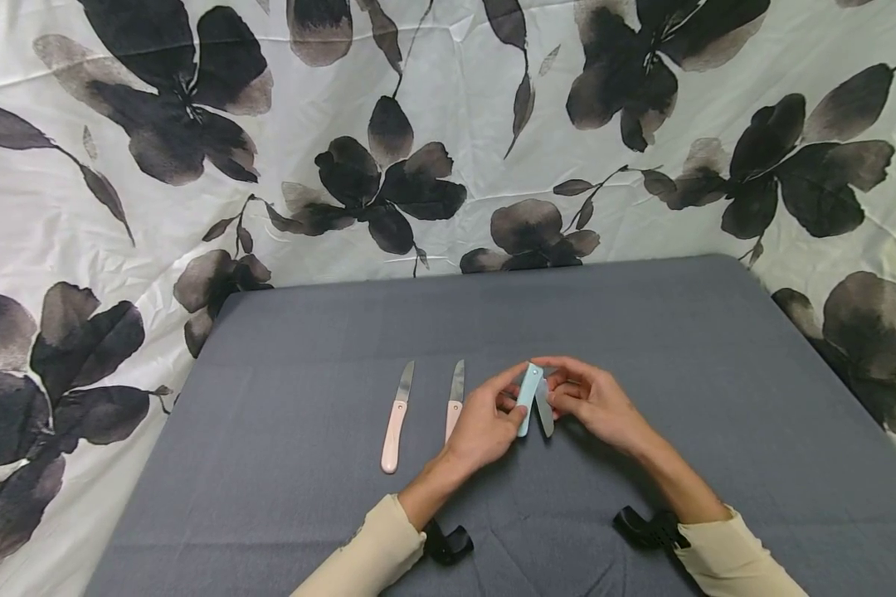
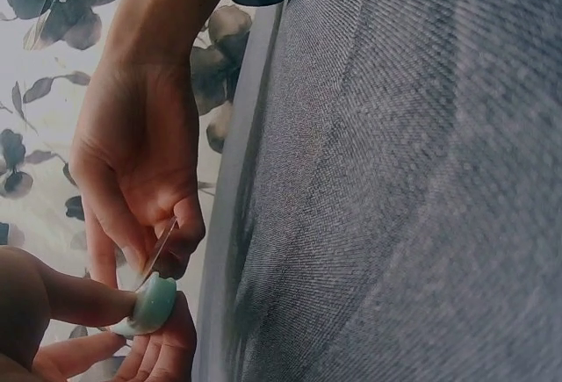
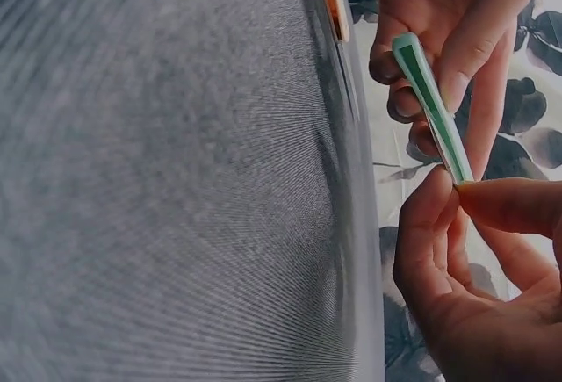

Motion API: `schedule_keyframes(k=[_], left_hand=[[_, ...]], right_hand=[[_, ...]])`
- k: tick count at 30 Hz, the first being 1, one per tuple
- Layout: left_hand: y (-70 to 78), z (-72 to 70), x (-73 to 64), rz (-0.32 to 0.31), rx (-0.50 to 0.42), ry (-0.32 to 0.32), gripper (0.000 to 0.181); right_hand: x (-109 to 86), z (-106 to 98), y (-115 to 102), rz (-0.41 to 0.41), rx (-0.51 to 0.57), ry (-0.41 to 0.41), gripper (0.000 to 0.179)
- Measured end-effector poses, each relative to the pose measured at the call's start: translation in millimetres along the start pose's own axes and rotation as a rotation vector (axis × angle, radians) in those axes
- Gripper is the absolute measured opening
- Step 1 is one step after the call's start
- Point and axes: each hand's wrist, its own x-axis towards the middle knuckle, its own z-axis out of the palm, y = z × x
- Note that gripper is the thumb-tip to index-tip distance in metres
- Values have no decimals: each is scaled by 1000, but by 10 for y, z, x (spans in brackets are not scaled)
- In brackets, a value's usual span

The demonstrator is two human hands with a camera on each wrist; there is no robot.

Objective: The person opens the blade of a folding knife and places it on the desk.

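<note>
A folding knife with a light blue handle (image 1: 530,396) is held up between both hands over the table, its blade (image 1: 543,410) partly swung out of the handle. My left hand (image 1: 484,424) grips the handle, thumb along its side. With thumb and fingers, my right hand (image 1: 596,405) pinches the blade. The left wrist view shows the handle (image 2: 156,303) end-on in the left fingers. Seen from the right wrist, the slotted handle (image 3: 428,88) slants down from the left hand (image 3: 474,44) to the right fingertips (image 3: 432,191).
Two pink-handled knives lie unfolded on the grey table (image 1: 284,497) to the left: one pink knife (image 1: 394,431) in full sight, the other pink knife (image 1: 455,402) partly behind the left hand. A floral cloth (image 1: 493,174) hangs behind the table. Black straps circle both wrists.
</note>
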Motion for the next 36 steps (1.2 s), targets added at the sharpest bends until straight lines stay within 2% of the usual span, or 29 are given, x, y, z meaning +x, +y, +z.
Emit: schedule_keyframes(k=[4,9,15,21,26,36], left_hand=[[-25,10,-10,-4,-10,31,60],[-68,29,-5,7,-29,61,60],[-72,41,26,15,-49,56,60],[-61,49,47,4,-54,46,61],[-48,45,64,7,-56,47,62],[-28,28,90,6,-50,35,61]], right_hand=[[-25,23,7,-9,-14,14,52],[-49,50,4,68,-6,39,47],[-25,60,-10,121,-9,82,37],[-31,50,-19,98,-42,115,35],[-19,40,-30,68,-23,135,32],[16,-39,22,41,-76,125,28]])
